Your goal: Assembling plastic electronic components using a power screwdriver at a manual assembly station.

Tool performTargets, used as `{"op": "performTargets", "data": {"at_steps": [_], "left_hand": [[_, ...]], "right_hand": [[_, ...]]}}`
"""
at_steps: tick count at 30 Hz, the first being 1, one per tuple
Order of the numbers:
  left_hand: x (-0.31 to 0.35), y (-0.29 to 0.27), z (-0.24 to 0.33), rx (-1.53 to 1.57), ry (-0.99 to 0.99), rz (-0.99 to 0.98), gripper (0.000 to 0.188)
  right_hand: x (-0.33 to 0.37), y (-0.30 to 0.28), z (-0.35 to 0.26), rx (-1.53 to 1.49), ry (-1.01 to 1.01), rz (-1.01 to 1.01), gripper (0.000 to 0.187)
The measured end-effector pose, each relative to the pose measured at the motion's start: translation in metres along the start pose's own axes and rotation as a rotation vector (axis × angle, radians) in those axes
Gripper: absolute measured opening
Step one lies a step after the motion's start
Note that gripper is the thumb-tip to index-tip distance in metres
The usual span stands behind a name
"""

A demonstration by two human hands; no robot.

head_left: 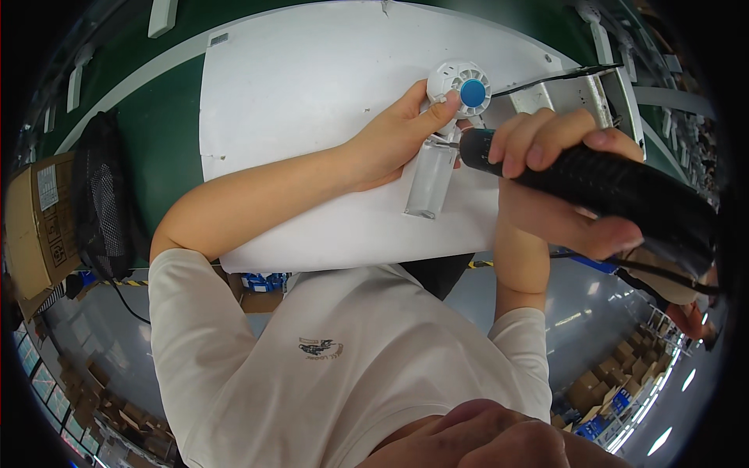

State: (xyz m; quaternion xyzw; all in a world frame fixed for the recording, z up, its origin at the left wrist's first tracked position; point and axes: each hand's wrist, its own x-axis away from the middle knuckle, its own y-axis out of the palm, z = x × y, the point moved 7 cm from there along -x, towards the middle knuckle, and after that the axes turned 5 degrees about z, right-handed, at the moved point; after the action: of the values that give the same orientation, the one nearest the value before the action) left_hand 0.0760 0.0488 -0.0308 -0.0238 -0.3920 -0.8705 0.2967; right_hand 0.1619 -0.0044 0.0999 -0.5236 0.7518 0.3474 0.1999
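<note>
My left hand (402,132) grips a small white handheld fan (439,74) by its round, slotted head, thumb over the front beside a blue centre disc (473,93). Below that head, a clear, box-like handle part (429,181) slants down over the white board. In my right hand (546,144) is a thick black electric screwdriver (616,183), held nearly level with the fingers wrapped over it. Its thin bit points left and reaches the neck between the fan's head and the clear part. Whether the bit sits in a screw cannot be made out.
A white board (289,101) covers much of the green table (168,148). Metal brackets (534,97) and a black cable (558,76) lie at the right. A black mesh bag (105,199) and a cardboard box (43,226) stand at the left.
</note>
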Motion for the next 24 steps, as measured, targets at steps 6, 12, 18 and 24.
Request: {"op": "performTargets", "data": {"at_steps": [6,12,18,24], "left_hand": [[-0.002,0.001,-0.003,0.03,-0.007,-0.059,0.049],[-0.001,0.001,-0.003,-0.025,-0.049,-0.038,0.046],[0.002,0.003,0.003,-0.098,-0.018,0.032,0.044],[-0.045,-0.055,0.102,-0.794,0.245,0.255,0.057]], "right_hand": [[0.001,-0.007,0.028,-0.127,0.006,-0.016,0.072],[-0.001,-0.005,0.029,-0.115,0.006,-0.091,0.069],[-0.013,-0.02,-0.009,-0.063,-0.007,-0.006,0.061],[-0.014,-0.049,-0.053,0.277,-0.108,0.146,0.061]]}}
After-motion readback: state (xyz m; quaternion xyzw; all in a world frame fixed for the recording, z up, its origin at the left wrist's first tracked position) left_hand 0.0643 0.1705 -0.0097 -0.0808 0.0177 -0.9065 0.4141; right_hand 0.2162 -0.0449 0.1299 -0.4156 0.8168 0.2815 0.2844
